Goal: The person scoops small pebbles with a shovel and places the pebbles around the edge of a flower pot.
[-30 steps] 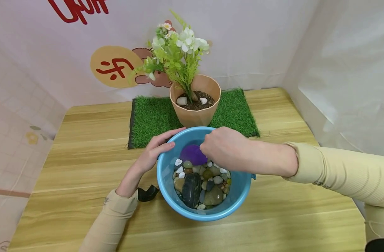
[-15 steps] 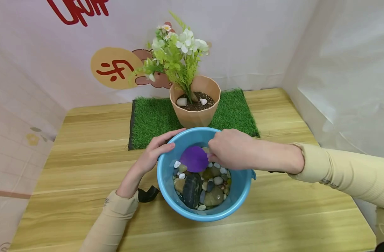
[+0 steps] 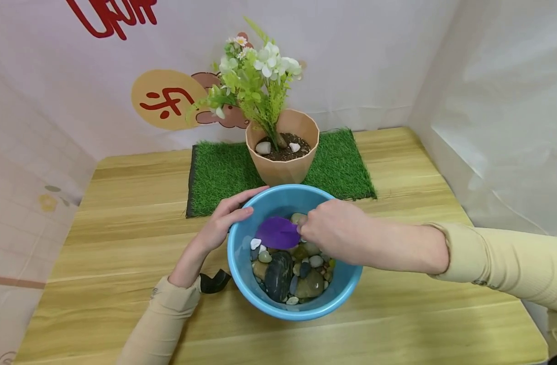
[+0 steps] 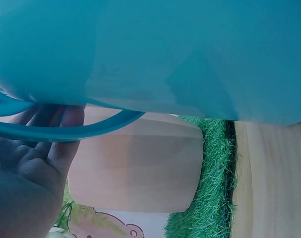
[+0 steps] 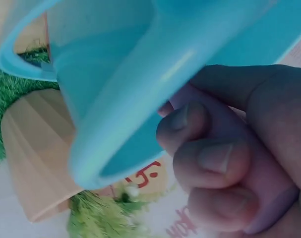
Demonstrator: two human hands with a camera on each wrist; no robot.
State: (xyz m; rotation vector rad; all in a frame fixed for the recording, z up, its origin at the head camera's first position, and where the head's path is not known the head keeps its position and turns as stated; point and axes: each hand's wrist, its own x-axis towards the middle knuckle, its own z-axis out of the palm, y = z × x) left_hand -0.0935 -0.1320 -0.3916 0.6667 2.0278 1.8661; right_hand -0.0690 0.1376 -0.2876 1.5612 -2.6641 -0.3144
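The right hand [image 3: 335, 228] grasps the purple scoop [image 3: 278, 233] by its handle [image 5: 269, 181], fingers curled round it; the right wrist view shows this grip most clearly. The scoop is inside the bucket [image 3: 297, 315], its long axis running crosswise from the right hand towards the left hand [image 3: 221, 223], so the blade end points at the left hand's side of the wall. The right hand is the nearer, being on the scoop itself; the left is across the rim from the blade, apart from it.

The left hand holds the bucket's rim, thumb over the edge and fingers along the outside, with the bail [image 4: 66, 133] passing in front of them. Below the blade and towards the person lie mixed stones, a black stone [image 3: 278, 276] the largest between the hands. Whether the blade touches any stones cannot be told. Beyond both hands stands a pot [image 3: 283, 172] on turf [image 3: 342, 162].
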